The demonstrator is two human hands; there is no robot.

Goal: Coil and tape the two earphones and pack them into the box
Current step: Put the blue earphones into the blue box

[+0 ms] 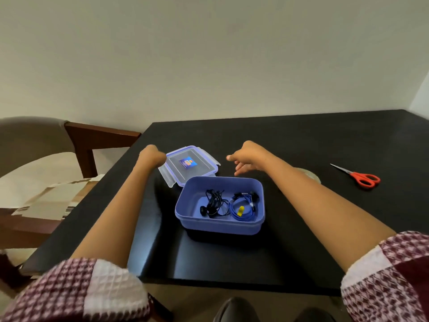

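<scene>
Head: box (220, 225) holds two earphones (228, 204) (seemingly coiled)

Glossy black table (301, 140); smooth blue plastic box (222, 225).

Tape roll (310, 174) mostly behind right forearm — left hand's (152, 155) fingers hidden, grip unclear.

A matte black rectangular tabletop (301, 140) carries an open blue plastic box (220, 225) near its front middle. Just behind the box lies a clear plastic lid with blue trim and snap flaps (199, 169). Well off to the right rest red-handled steel scissors (358, 177), with a roll of clear tape (310, 174) partly hidden between them and the box.
</scene>
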